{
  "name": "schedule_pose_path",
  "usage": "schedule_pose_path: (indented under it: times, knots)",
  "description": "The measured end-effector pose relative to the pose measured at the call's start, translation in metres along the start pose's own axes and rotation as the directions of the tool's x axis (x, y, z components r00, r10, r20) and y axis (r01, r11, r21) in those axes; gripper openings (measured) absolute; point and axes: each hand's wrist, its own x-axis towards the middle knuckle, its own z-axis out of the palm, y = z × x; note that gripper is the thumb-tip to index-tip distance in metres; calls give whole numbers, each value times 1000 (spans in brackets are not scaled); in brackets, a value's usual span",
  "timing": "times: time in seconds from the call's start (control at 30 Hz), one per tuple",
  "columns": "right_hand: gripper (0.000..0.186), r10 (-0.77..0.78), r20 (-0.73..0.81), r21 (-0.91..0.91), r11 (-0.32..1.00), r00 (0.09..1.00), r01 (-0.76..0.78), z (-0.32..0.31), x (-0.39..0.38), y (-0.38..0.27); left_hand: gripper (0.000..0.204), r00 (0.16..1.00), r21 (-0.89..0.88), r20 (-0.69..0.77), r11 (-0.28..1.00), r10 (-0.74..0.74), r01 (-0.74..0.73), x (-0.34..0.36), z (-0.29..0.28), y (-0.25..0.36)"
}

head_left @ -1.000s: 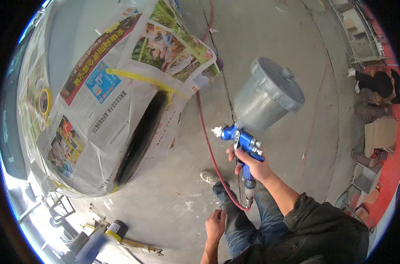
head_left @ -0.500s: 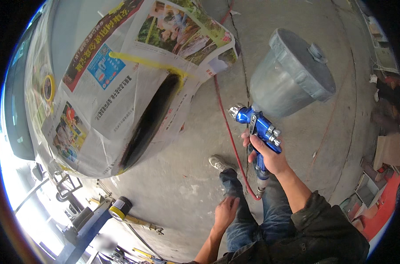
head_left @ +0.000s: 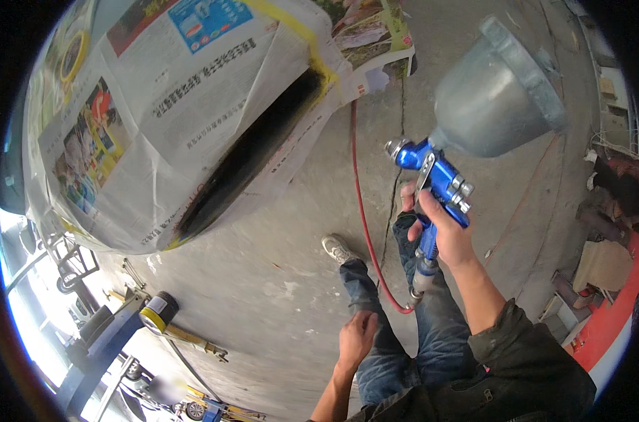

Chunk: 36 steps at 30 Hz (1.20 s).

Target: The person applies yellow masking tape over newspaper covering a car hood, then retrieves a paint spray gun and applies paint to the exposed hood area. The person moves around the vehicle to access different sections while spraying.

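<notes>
My right hand (head_left: 452, 235) is wrapped round the handle of a blue spray gun (head_left: 439, 176). A large grey paint cup (head_left: 492, 98) sits tilted on top of the gun, and its silver nozzle points left. From the handle's base a red air hose (head_left: 364, 211) curves away over the floor. Left of the gun, apart from it, stands a vehicle part covered in newspaper (head_left: 207, 91) and clear film. Yellow masking tape (head_left: 291, 24) borders a long bare dark strip (head_left: 252, 151) on it. My left hand (head_left: 357, 339) hangs by my thigh, fingers curled, with nothing visible in them.
Concrete floor (head_left: 284, 281) with cracks lies under my feet. At lower left are a blue beam (head_left: 98, 359), a black-and-yellow can (head_left: 157, 311) and metal stands. Boxes (head_left: 604, 266) and a red object (head_left: 615, 309) line the right side.
My view has shifted, so the papered part sits higher in the picture. The spray gun appears farther right and higher, still in my right hand. My right foot has come forward.
</notes>
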Motion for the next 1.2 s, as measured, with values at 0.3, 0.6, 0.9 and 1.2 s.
schedule_pose_path:
  times: [0.3, 0.6, 0.9, 1.2]
  knots:
    - [22, 2, 45, -97, 995, 999, 3, 59, -10, 18, 22, 997, -114, -63, 993, -32, 25, -14, -4, -52]
    - [23, 25, 63, -189, 982, 998, -13, 128, -38, 42, 25, 994, -152, -94, 988, -55, 40, -25, -16, -94]
    - [23, -10, 138, -366, 929, 990, 60, 199, -66, 64, 26, 984, -289, -167, 957, -55, 5, -34, -35, -145]
    - [19, -12, 176, -407, 909, 984, 84, 232, -72, 92, 27, 972, -348, -216, 937, -97, 16, -33, -41, -179]
